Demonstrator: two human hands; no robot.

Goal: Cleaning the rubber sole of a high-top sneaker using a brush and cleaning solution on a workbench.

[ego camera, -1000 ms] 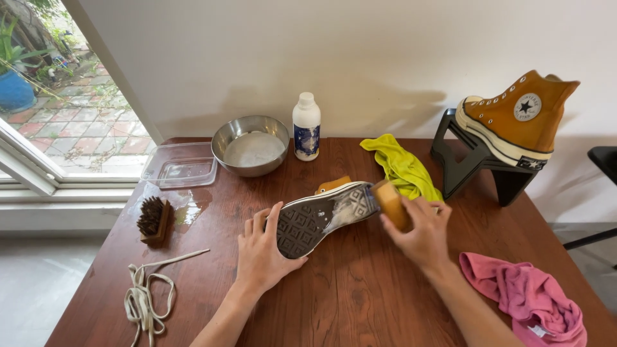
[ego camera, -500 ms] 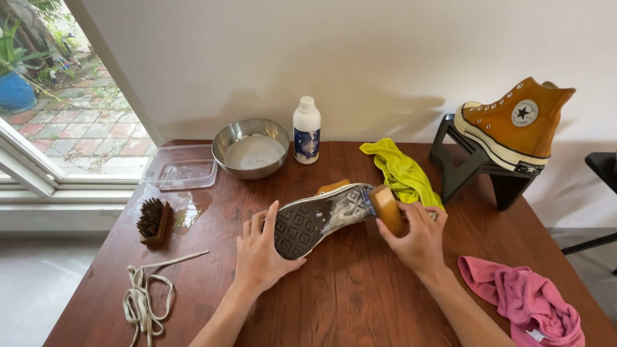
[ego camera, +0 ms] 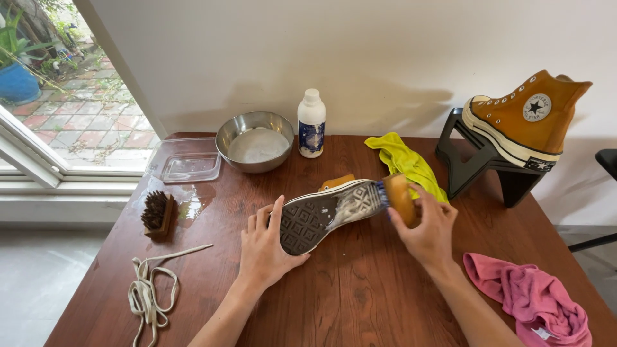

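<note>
The pink cloth (ego camera: 530,305) is cut off by the bottom edge.

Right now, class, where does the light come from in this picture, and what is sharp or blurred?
Head view: daylight enters from the window at left; the bottle and stand cast soft shadows on the wall; everything is sharp, with wide-angle bending at the edges.
</note>
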